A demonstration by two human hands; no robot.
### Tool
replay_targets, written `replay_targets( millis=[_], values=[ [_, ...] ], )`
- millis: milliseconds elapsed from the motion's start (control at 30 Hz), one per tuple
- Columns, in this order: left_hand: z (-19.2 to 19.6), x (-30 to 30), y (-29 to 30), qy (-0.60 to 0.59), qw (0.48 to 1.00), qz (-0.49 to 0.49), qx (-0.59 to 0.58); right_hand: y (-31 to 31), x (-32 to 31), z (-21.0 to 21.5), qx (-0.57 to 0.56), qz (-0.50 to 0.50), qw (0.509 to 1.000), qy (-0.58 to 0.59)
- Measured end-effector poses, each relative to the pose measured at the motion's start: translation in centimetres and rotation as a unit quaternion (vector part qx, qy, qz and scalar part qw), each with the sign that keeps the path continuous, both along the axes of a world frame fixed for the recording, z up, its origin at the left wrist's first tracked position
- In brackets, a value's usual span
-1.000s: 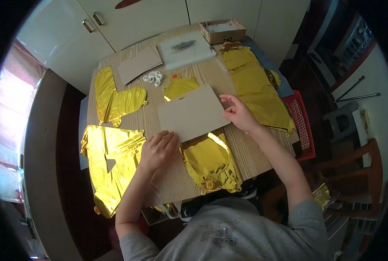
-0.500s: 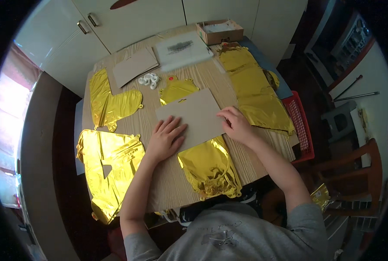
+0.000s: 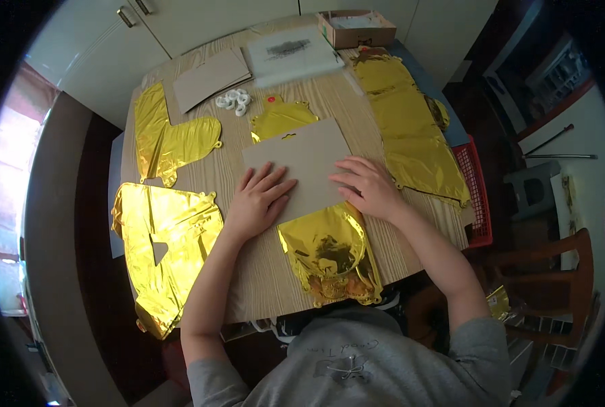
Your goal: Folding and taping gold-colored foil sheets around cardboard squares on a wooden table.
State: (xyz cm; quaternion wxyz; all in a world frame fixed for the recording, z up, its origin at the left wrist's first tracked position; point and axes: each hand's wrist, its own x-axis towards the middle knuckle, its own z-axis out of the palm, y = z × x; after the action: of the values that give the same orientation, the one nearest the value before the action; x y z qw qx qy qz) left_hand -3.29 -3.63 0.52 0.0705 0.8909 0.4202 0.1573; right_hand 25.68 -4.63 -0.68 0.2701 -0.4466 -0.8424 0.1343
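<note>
A grey-brown cardboard sheet [image 3: 309,159] with a small hang slot lies over a flat gold foil balloon [image 3: 326,247] in the middle of the table. The balloon shows above and below the sheet; its middle is hidden. On the sheet's left side rests my left hand [image 3: 256,207], fingers spread and flat. My right hand [image 3: 367,188] lies on the right edge with its fingers stretched out over the cardboard. Neither hand grips anything. To the left are an L-shaped foil balloon [image 3: 180,146] and an A-shaped one [image 3: 194,227]. Another long foil balloon [image 3: 414,122] lies on the right.
Toward the back of the wooden table [image 3: 258,288] are stacked cardboard sheets [image 3: 211,80], white rolls [image 3: 233,99], a clear plastic sheet [image 3: 292,60] and an open cardboard box [image 3: 356,30]. A red basket [image 3: 477,197] stands at the right edge, with a wooden chair [image 3: 577,271] beyond.
My right hand has gone from curled fingers at the cardboard's right edge to lying stretched out on it. My left hand stays on the sheet. The view has shifted slightly.
</note>
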Motion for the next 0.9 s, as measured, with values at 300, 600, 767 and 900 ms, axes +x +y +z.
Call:
replay_targets(
  millis=[300,600,767,900],
  values=[
    [-0.1,-0.3,-0.2,-0.029,1.0,0.005,0.0,-0.5,-0.3,0.9,0.057,0.032,0.998,0.007],
    [1.2,-0.9,-1.9,-0.071,0.997,0.019,0.008,-0.6,-0.3,0.8,0.031,0.063,0.993,0.09],
    [0.2,-1.0,-1.6,-0.041,0.999,0.027,0.008,-0.4,-0.1,0.4,0.051,0.063,0.996,0.047],
    [0.4,-0.6,-1.6,-0.013,1.0,0.014,0.0,-0.3,0.0,0.0,0.037,0.04,0.998,0.032]
  ],
)
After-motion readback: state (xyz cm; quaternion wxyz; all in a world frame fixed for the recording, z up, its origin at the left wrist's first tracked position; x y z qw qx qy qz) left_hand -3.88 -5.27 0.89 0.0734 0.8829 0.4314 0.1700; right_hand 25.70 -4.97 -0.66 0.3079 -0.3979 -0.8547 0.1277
